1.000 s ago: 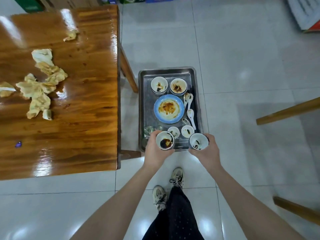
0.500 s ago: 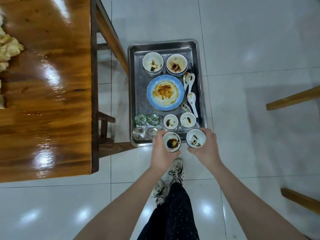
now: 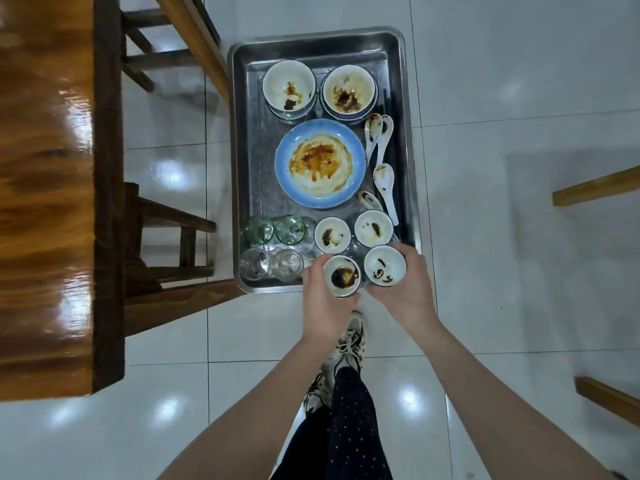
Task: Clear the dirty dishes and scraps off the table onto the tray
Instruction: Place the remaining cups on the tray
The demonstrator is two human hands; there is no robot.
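Steel tray (image 3: pixel 239 161) beside the wooden table (image 3: pixel 45 168), holding: two stained bowls (image 3: pixel 289 86) at the far end, one blue-rimmed plate (image 3: pixel 320 162), porcelain spoons (image 3: pixel 384 174) along the right wall, four glasses (image 3: pixel 289 229), two small sauce cups (image 3: pixel 331 235). Left hand (image 3: pixel 322 306) curls round a dark-stained sauce cup (image 3: pixel 341 276) at the tray's near edge; right hand (image 3: pixel 405 292) grips a speckled sauce cup (image 3: pixel 384 265) just beside it.

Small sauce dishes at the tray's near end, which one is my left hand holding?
The dish with the round dark sauce pool, nearest you. The right hand holds the dish with thin dark squiggles; the other two stand free on the tray.
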